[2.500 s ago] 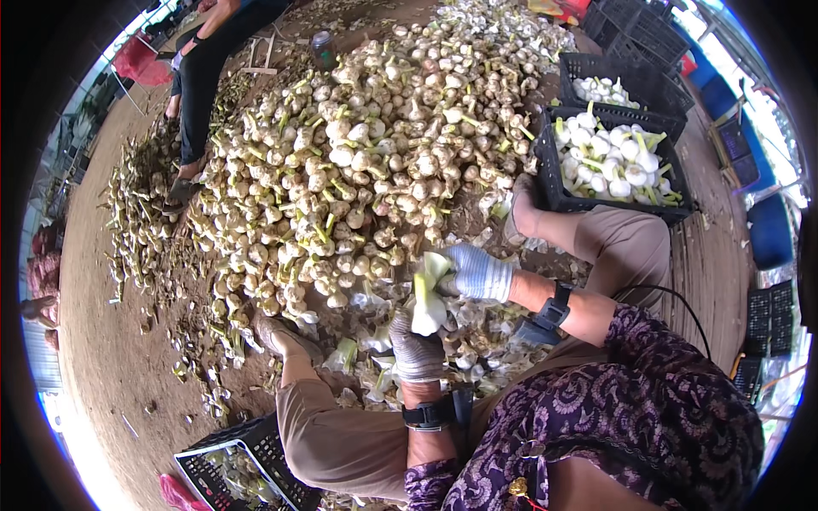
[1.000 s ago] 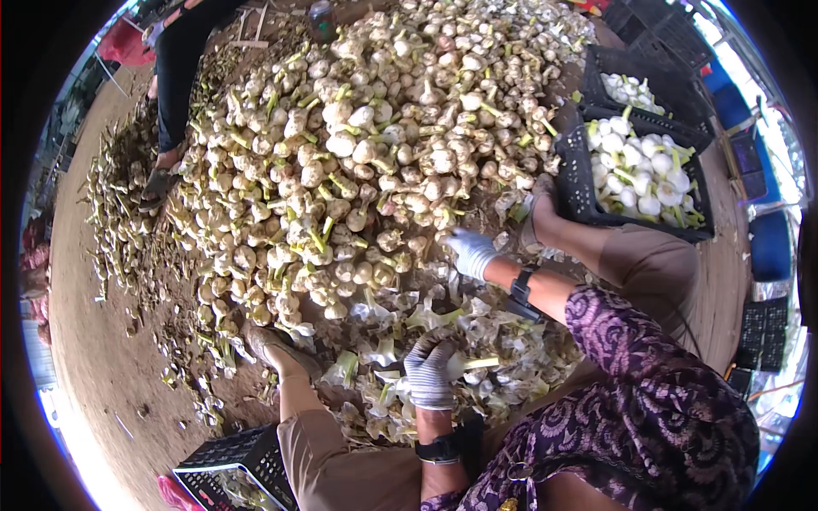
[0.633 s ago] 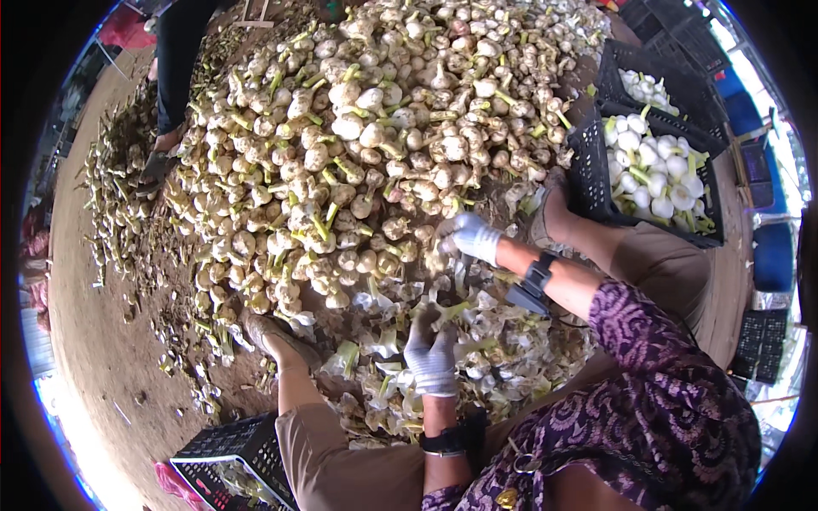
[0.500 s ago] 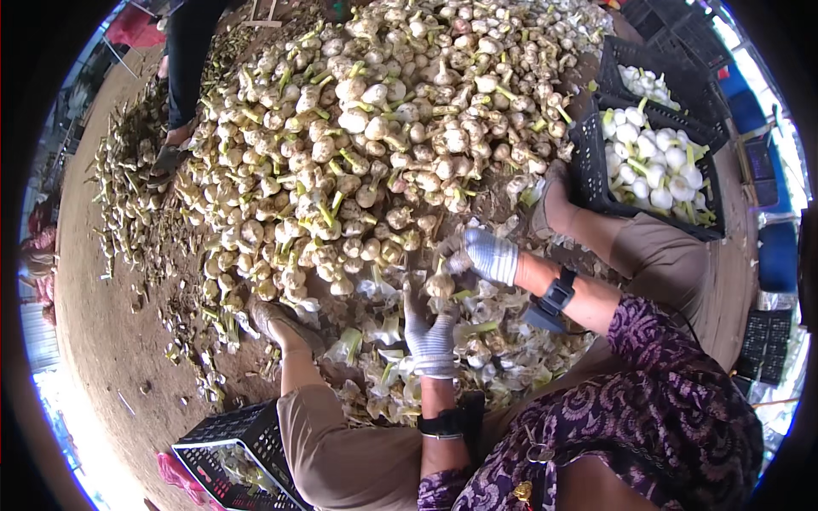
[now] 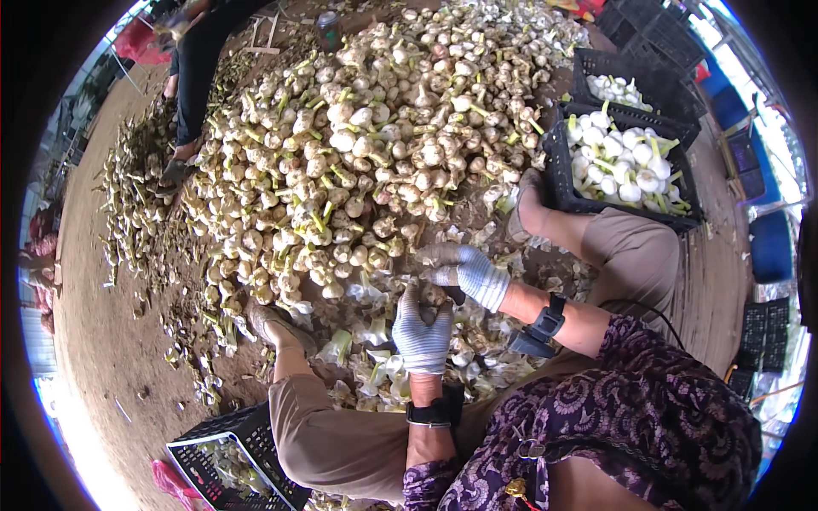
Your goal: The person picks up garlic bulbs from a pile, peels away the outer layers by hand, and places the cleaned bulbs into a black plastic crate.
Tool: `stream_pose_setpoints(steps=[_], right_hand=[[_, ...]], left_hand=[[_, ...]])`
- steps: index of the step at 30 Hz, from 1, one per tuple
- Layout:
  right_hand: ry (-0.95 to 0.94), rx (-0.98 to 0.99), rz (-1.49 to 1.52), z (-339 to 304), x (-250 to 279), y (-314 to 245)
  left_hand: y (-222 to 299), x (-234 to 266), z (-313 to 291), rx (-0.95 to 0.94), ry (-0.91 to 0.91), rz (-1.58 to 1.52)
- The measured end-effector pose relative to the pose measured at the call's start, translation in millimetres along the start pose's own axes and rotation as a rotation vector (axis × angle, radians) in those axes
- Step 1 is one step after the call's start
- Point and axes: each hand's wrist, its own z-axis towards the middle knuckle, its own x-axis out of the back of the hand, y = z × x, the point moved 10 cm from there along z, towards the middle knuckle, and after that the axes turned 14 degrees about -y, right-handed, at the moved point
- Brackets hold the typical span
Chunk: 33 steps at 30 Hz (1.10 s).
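Observation:
Both my hands wear striped white-and-grey work gloves, dirty at the fingers, and meet over the ground between my legs. My left hand [image 5: 422,339] is closed round a garlic bulb [image 5: 434,295], with its fingertips pointing away from me. Just right of it, my right hand [image 5: 479,277] curls over the same bulb, its fingers bent toward the left hand. A dark edge shows beneath the right palm; what it belongs to I cannot make out. Beyond the hands spreads a big heap of soil-stained garlic [image 5: 341,153]. Loose peeled skins [image 5: 366,366] lie below them.
At the right, a black crate [image 5: 626,209] holds clean white garlic, with another crate [image 5: 588,64] behind it. A tilted black crate [image 5: 226,434] with scraps stands at lower left. Another person's leg [image 5: 198,81] stands at the heap's far left. A jar [image 5: 329,31] sits at the far edge.
My right hand has moved left and now covers much of the garlic bulb, which showed more plainly before. The whole view has shifted slightly. The other person's leg has changed position.

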Motion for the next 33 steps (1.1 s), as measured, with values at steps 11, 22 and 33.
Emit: stream_pose_setpoints(steps=[11,22,33], right_hand=[[-0.076,-0.054,0.193,-9,-4,-15],[-0.033,0.093,0.063,-7,-13,-37],[-0.06,0.104,-0.265,-9,-14,-49]], left_hand=[[15,4,0,0.005,0.016,-0.111],[13,10,-4,-0.015,0.079,-0.111],[16,6,-5,0.024,0.07,-0.124]])
